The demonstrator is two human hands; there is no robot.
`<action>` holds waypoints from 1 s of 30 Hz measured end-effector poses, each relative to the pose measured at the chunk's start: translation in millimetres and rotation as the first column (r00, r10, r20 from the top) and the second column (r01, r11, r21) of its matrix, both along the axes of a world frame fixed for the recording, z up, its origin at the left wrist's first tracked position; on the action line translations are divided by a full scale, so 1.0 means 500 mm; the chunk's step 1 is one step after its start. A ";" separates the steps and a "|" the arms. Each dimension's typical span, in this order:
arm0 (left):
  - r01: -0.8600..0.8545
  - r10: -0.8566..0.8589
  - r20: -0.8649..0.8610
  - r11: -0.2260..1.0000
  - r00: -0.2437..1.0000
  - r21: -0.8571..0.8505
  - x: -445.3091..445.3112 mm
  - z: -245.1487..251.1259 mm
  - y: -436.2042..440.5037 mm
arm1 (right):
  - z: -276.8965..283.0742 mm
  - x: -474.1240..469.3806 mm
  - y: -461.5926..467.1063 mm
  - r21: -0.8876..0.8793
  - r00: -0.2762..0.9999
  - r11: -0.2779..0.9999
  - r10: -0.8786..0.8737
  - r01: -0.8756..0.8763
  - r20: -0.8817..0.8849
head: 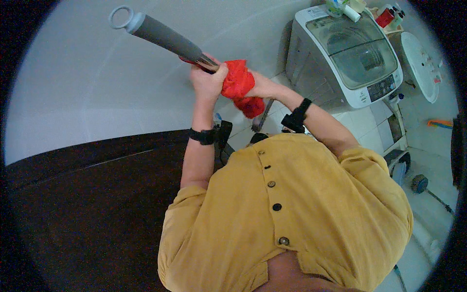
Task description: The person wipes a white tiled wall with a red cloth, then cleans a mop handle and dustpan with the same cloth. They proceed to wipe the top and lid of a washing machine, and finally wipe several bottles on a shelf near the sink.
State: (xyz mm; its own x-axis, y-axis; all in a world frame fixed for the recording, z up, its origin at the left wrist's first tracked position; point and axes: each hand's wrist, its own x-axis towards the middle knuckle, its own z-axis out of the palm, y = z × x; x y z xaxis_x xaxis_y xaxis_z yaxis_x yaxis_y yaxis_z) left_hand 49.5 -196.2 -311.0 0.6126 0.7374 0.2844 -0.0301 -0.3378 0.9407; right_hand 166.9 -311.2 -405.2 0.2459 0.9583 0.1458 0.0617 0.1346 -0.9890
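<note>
My left hand [206, 82] is closed around the metal part of a pole [164, 38] with a grey grip and a pale hanging ring, just below the grip. The pole slants from the upper left towards the floor. A bunched red cloth [237, 82] lies against my left hand, and some red also shows behind that hand. My right hand [259, 84] grips the cloth from the right; its fingers are largely hidden by it. Whether the cloth wraps fully around the pole cannot be told. Both wrists wear black straps.
A top-loading washing machine [352, 54] stands at the upper right, with bottles beside it and a white washbasin [419, 65] further right. A dark brown panel [109, 204] fills the lower left. A round-headed brush [419, 183] is at the right.
</note>
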 end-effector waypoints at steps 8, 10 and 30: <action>0.251 -0.218 0.235 0.960 0.947 -0.124 0.010 0.087 -0.026 | 0.031 -0.007 0.046 0.198 0.988 0.979 0.015 -0.046 0.157; 0.252 -0.219 0.252 0.962 0.943 -0.105 0.007 0.098 -0.028 | 0.050 -0.018 0.048 0.244 0.975 0.970 -0.063 0.010 0.211; 0.582 -0.504 0.385 0.805 0.773 -0.115 0.000 0.205 -0.006 | -0.094 0.003 0.047 -0.074 0.954 0.984 0.174 -0.160 0.243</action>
